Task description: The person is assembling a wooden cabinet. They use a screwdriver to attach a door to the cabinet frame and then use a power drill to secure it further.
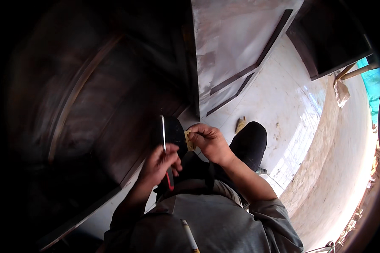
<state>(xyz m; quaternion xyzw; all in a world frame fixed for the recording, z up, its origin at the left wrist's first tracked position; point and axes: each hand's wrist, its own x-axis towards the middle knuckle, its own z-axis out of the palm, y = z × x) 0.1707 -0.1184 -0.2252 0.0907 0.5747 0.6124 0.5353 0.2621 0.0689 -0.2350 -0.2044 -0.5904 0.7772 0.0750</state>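
My left hand (159,162) is closed around a screwdriver (164,130). Its long bright shaft points up and away from me, and part of its red and black handle shows below my fingers. In my right hand (213,143), thumb and fingers pinch a small flat brass-coloured hinge (188,141) over my lap. Part of the hinge is covered by the fingers. The screwdriver's tip is apart from the hinge, beyond it and to its left.
Dark wooden panels (114,97) stand close on my left. Ahead rises a pale panel (236,46) with dark strips. A small yellowish piece (240,124) lies on the light tiled floor (291,101) by my right knee (253,137). A cigarette (190,236) shows low in front of me.
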